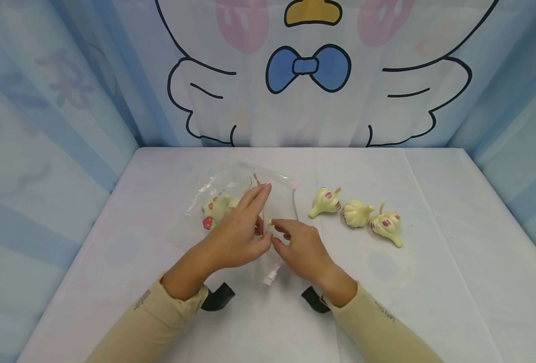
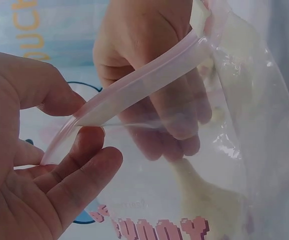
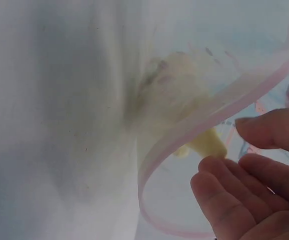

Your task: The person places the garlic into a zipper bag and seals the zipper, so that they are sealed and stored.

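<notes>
A clear plastic zip bag (image 1: pixel 280 196) with a pink-edged mouth lies under both hands. In the left wrist view, my left hand (image 1: pixel 238 234) pinches the bag's rim (image 2: pixel 139 82) between thumb and fingers, its other fingers spread. My right hand (image 1: pixel 305 248) reaches in at the mouth, its fingers (image 2: pixel 179 122) seen through the film. A pale yellow garlic bulb (image 3: pixel 172 92) is inside the bag, partly blurred by the plastic. Its stem (image 3: pixel 210 144) points out at my right fingertips, while the thumb (image 3: pixel 272 129) stands apart from them.
To the right of the bag are three more garlic bulbs: one (image 1: pixel 326 201) nearest it, a ribbed one (image 1: pixel 357 213) in the middle and another (image 1: pixel 387 225) at the right. A white cloth covers the table (image 1: pixel 449 282). Printed curtains (image 1: pixel 309 116) hang behind and at the sides.
</notes>
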The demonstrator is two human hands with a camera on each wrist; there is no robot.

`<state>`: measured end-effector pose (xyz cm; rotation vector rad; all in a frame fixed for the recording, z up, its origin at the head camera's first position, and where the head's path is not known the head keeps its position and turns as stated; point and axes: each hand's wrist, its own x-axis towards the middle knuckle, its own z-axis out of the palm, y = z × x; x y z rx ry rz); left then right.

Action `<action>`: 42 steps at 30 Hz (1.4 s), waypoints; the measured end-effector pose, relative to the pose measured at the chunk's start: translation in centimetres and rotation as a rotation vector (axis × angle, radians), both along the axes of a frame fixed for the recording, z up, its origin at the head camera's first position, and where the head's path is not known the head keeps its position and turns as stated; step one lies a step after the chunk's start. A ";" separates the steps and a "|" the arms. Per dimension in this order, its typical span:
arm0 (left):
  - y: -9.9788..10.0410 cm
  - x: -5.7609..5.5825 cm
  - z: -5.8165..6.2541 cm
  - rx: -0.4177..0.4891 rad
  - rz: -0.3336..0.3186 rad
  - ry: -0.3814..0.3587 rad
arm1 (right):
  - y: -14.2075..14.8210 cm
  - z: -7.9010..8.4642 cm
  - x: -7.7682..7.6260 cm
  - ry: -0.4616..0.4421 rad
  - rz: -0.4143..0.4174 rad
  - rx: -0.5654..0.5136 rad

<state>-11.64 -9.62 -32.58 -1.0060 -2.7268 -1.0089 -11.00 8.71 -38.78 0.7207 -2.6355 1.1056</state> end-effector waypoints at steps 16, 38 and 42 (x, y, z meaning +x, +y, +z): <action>0.0 0.0 -0.3 0.011 -0.019 0.015 | -0.5 -0.1 -1.3 -0.244 0.118 -0.063; 0.0 -0.1 0.3 -0.017 0.010 -0.015 | 6.3 1.9 0.3 -0.340 0.099 -0.144; 0.1 -0.1 0.3 -0.020 0.015 -0.026 | 8.8 2.2 0.7 -0.311 0.004 -0.136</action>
